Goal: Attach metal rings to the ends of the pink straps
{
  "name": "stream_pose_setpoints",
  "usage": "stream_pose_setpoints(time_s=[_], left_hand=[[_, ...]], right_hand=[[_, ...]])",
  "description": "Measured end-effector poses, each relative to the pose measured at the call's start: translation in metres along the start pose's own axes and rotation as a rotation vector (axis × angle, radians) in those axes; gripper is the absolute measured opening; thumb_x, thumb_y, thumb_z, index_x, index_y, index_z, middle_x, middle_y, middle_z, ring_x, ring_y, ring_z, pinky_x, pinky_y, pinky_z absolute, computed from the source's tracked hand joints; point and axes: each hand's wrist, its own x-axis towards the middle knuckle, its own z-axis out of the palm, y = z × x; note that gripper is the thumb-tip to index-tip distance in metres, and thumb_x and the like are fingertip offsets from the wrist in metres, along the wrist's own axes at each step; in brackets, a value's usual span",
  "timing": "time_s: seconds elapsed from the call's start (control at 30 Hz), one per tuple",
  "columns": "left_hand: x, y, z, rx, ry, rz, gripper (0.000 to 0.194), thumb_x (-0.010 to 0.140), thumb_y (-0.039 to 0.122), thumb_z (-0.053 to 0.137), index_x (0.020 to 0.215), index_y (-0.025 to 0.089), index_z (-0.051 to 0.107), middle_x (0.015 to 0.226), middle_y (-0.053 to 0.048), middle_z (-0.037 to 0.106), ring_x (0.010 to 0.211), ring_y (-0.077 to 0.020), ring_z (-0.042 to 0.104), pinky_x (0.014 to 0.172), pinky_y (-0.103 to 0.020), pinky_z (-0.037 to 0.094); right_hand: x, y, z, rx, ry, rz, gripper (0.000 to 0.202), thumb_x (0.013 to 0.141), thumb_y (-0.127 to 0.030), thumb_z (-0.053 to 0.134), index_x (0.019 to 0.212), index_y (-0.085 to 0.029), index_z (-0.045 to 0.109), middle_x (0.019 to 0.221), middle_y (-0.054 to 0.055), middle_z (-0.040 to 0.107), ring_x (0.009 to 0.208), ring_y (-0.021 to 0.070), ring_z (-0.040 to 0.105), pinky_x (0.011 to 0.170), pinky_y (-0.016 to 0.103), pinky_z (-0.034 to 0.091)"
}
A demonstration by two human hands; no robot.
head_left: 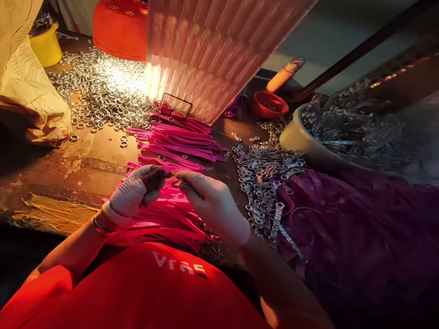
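Note:
My left hand point(139, 192), in a white dotted glove with dark fingertips, is closed in a pinch at what looks like the end of a pink strap point(166, 173). Facing it, fingertips almost touching, my right hand point(216, 203) is closed with a small metal ring point(177, 183) at its thumb and forefinger. Beneath both hands lies a spread pile of flat pink straps point(154, 226). More pink straps point(185, 141) are stacked in a row just beyond. The exact grip between the fingertips is partly hidden.
Loose metal rings point(109, 87) heap under a red lamp point(120, 29) beside a ribbed translucent panel point(212, 50). To the right lie metal clasps point(260, 178), purple straps point(360, 228), a full pale tub point(302, 130) and a red bowl point(270, 105). A yellow container point(46, 45) stands far left.

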Motion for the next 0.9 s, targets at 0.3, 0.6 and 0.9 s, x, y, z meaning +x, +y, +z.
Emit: stream_pose_setpoints(time_s=[0.3,0.6,0.9], left_hand=[[-0.018,-0.009,0.023,0.390,-0.041,0.010,0.037,0.090,0.052,0.065,0.080,0.018,0.056,0.051,0.007,0.042,0.039,-0.0060,0.031,0.037,-0.019,0.024],[-0.012,-0.025,0.023,1.096,-0.314,0.276,0.022,0.094,0.032,0.056,0.083,0.016,0.067,0.077,-0.002,0.067,0.068,-0.0125,0.054,0.062,-0.022,0.039],[-0.015,-0.039,0.025,0.984,-0.218,0.260,0.030,0.094,0.038,0.058,0.079,0.014,0.067,0.069,0.000,0.062,0.064,-0.0113,0.049,0.060,-0.022,0.038]], right_hand=[[-0.026,-0.017,-0.003,-0.433,-0.058,-0.031,0.025,0.103,-0.028,0.047,0.108,-0.016,0.069,0.088,0.008,0.075,0.077,0.0197,0.065,0.067,0.031,0.040],[-0.053,-0.005,0.004,-0.614,0.008,-0.052,0.025,0.103,-0.025,0.045,0.110,-0.014,0.066,0.081,0.008,0.071,0.068,0.0199,0.059,0.062,0.033,0.032],[-0.052,-0.019,-0.016,-0.493,-0.393,0.295,0.045,0.100,-0.041,0.055,0.134,-0.012,0.054,0.094,0.012,0.076,0.088,0.0273,0.072,0.069,0.031,0.043]])
